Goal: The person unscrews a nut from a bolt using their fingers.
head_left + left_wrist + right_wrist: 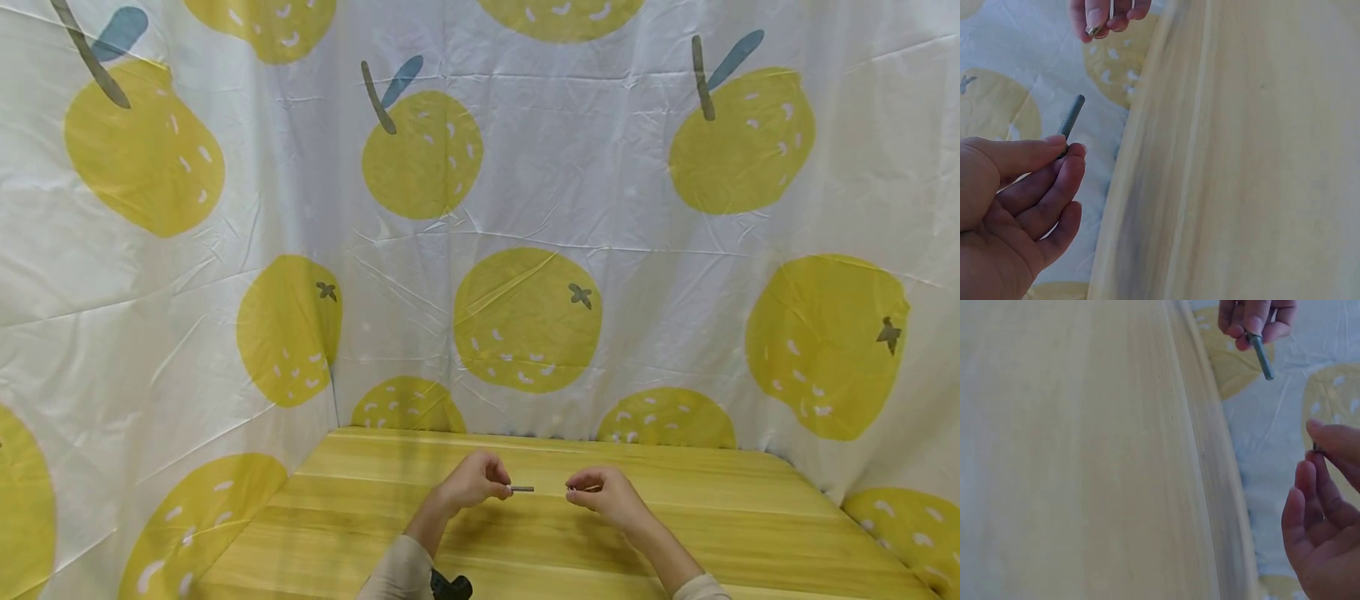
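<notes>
A grey threaded bolt (522, 489) is pinched between the thumb and fingertips of my left hand (472, 482). Its shank points right, toward the other hand, and the ridges of the thread show on the bolt (1073, 114) in the left wrist view. Opposite it, my right hand (609, 495) pinches a small shiny metal piece (1093, 30), which looks like a nut. Fingertips mostly cover this piece (1316, 447) in the right wrist view. A short gap separates the bolt's free end from the small piece. Both hands are held above the tabletop.
Beneath the hands lies a yellow wood-grain table (375, 533). A white curtain (532, 183) printed with yellow fruit hangs behind the table and along both sides. Something black (452, 586) shows by the left sleeve at the bottom edge.
</notes>
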Available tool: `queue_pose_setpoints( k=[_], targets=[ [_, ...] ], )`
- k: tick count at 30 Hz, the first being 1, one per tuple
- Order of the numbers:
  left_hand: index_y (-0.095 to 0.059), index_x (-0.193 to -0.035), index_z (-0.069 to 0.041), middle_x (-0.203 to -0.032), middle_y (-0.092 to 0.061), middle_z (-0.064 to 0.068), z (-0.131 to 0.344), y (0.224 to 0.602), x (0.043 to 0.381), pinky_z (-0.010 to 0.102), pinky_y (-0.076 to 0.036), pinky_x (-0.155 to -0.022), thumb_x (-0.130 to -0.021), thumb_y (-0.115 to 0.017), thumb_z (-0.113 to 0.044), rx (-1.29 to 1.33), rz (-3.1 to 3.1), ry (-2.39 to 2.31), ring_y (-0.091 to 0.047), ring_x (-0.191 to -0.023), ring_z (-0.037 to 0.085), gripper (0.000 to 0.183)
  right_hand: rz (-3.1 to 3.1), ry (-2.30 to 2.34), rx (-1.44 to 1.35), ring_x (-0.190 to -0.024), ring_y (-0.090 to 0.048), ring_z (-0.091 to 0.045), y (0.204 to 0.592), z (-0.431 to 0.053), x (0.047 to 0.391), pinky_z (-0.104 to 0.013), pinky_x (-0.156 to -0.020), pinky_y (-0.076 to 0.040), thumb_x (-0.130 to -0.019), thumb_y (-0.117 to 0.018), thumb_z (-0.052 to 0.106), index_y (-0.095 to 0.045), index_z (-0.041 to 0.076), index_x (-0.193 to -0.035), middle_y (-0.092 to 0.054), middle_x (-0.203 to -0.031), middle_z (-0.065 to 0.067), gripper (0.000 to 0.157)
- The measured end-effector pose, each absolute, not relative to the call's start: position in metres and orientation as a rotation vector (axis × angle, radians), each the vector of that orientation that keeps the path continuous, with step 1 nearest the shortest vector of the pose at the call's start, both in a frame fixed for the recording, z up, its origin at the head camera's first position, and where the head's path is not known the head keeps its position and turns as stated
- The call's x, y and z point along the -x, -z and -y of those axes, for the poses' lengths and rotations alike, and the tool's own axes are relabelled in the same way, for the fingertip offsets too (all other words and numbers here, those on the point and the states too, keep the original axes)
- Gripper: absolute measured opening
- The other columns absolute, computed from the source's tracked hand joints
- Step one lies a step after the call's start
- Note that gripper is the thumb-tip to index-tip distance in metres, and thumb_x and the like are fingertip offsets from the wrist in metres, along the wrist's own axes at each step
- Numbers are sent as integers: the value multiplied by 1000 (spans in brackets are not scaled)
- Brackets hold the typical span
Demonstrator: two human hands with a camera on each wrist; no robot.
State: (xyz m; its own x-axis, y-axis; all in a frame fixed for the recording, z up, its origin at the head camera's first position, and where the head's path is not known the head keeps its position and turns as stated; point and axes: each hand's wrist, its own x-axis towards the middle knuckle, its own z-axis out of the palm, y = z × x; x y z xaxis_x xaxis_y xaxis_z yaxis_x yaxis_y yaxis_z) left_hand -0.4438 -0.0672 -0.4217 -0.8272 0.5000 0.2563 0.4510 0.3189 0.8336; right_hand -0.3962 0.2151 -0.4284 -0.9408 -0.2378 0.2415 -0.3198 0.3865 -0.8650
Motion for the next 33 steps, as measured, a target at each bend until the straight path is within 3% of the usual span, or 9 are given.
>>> queue_pose_setpoints(
  k=[6,9,19,33],
  targets=[
    [-70,-82,-1,-76,-68,2,67,428,444,30,-53,-66,-87,-79,7,-939,-2578,-1443,-64,-70,14,13,2631,-1548,-515,-91,-61,-23,434,-219,397,-42,-77,-53,-94,-77,8,-72,-5,-108,-67,-97,-7,20],
    [-71,-80,-3,-74,-67,-2,67,430,445,26,-51,-65,-86,-80,7,-977,-2623,-1354,-61,-69,9,15,2673,-1542,-501,-88,-58,-23,437,-220,397,-39,-73,-51,-93,-78,7,-72,-4,-105,-65,-93,-7,17],
    [-71,-79,-5,-71,-65,-5,66,433,446,24,-50,-65,-86,-81,5,-1004,-2682,-1206,-58,-67,6,16,2671,-1524,-594,-78,-59,-21,443,-220,396,-32,-66,-50,-90,-78,1,-72,-7,-99,-67,-84,-7,13],
    [-75,-80,-11,-72,-63,-11,63,435,444,22,-49,-65,-87,-83,-2,-1067,-2822,-934,-55,-67,3,14,2686,-1390,-558,-73,-59,-17,450,-218,397,-32,-66,-48,-84,-83,0,-74,-2,-89,-67,-78,-1,11]
  ],
)
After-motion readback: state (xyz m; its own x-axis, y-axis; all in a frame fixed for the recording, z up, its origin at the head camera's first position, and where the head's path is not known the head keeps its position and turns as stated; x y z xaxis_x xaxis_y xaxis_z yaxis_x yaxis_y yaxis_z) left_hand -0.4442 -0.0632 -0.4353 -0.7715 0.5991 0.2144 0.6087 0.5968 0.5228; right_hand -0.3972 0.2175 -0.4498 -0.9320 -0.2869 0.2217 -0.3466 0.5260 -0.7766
